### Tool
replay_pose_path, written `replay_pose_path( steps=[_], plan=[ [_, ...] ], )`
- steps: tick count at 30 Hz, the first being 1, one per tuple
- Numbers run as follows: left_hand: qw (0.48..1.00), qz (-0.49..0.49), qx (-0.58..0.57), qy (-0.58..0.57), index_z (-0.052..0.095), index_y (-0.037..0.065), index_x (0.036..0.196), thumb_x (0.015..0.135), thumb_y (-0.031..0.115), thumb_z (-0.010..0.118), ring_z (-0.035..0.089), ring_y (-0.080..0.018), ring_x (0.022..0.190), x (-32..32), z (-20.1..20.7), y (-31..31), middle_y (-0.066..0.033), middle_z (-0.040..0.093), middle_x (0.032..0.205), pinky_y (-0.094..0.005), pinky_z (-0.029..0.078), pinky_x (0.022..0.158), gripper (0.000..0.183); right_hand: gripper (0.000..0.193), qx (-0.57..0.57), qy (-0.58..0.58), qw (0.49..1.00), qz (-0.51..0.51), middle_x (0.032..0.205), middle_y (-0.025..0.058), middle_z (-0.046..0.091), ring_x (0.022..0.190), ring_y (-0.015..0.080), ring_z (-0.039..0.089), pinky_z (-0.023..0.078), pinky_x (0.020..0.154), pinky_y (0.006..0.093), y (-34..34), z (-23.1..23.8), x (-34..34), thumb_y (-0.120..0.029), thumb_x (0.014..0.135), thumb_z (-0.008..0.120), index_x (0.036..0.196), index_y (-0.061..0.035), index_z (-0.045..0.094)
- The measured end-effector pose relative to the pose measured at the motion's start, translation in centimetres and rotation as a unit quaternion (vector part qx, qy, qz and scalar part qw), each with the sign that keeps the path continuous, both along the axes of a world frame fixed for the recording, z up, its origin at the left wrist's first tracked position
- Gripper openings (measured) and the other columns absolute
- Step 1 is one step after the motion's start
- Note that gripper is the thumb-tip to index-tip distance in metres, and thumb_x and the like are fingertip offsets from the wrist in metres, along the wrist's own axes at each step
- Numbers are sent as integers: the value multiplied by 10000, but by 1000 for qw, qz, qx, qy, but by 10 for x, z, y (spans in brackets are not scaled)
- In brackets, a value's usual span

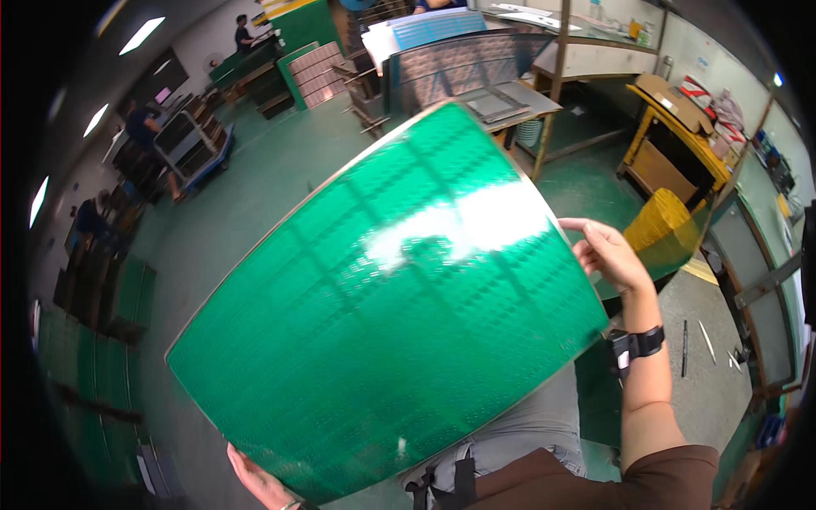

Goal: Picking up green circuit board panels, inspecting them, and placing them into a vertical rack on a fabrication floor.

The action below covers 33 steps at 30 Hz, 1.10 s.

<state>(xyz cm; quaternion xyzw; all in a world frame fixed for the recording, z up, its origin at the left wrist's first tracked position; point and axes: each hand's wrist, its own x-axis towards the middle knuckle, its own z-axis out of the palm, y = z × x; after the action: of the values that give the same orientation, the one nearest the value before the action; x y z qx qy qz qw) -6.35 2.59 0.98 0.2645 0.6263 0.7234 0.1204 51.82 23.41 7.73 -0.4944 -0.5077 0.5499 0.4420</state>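
Note:
A large, glossy green panel [365, 331], which looks like a printed circuit board sheet with faint grid lines, fills the middle of the view, tilted in front of me. Bright light reflects off its upper right part. My left hand [257, 481] grips its lower left edge, with most of the fingers hidden by the panel. On the opposite side, my right hand [614, 259] holds the right edge with bent fingers. A black band [639, 343] with a small dark device circles my right wrist.
A grey worktop [705, 340] with pens lies at right, near a yellow rolled sheet [659, 223] and a yellow table [671, 127]. Ahead are a rack of panels [467, 72] and a small table [518, 100]. At left, people stand near a wheeled cart [194, 151] and stacked green panels.

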Motion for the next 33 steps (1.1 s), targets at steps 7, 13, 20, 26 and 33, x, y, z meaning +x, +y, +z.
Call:
replay_pose_path(
  steps=[7, 13, 20, 26, 33],
  plan=[
    [979, -162, 120, -40, 414, 52, 1256, 916, 195, 484, 447, -174, 1111, 4, 28, 28, -65, 487, 1213, -329, 347, 957, 376, 247, 131, 121, 973, -147, 944, -44, 571, 799, 31, 511, 424, 707, 197, 25, -23, 16, -168, 858, 588, 1092, -128, 519],
    [915, -347, 151, -136, 386, 109, 1290, 900, 233, 437, 439, -249, 1167, -23, 5, 58, -90, 446, 1285, -420, 385, 956, 413, 284, 429, 314, 844, -70, 1168, 68, 515, 1100, 234, 485, 377, 948, 363, 63, -78, 26, -251, 935, 411, 1124, -61, 506],
    [858, -297, 183, -376, 443, 59, 1238, 947, 275, 315, 499, -197, 1102, 88, 53, 81, -100, 502, 1232, -378, 381, 978, 384, 313, 366, 340, 859, -112, 1181, 75, 509, 1103, 242, 482, 374, 951, 368, 54, -113, 60, -267, 939, 384, 1138, -55, 500],
    [763, -422, 144, -468, 420, 69, 1282, 942, 424, 317, 498, -315, 1110, 84, 43, 63, -158, 469, 1260, -494, 434, 900, 503, 338, 292, 362, 875, -136, 1193, 81, 504, 1106, 249, 479, 371, 953, 372, 30, -146, 62, -280, 941, 361, 1150, -50, 494],
    [839, -389, 55, -377, 341, 7, 1320, 945, 288, 358, 523, -175, 1076, 106, 41, 72, -117, 484, 1250, -328, 455, 888, 469, 368, 200, 367, 895, -155, 1207, 88, 498, 1109, 258, 475, 367, 956, 377, -4, -172, 67, -296, 944, 333, 1164, -44, 487]
  ],
)
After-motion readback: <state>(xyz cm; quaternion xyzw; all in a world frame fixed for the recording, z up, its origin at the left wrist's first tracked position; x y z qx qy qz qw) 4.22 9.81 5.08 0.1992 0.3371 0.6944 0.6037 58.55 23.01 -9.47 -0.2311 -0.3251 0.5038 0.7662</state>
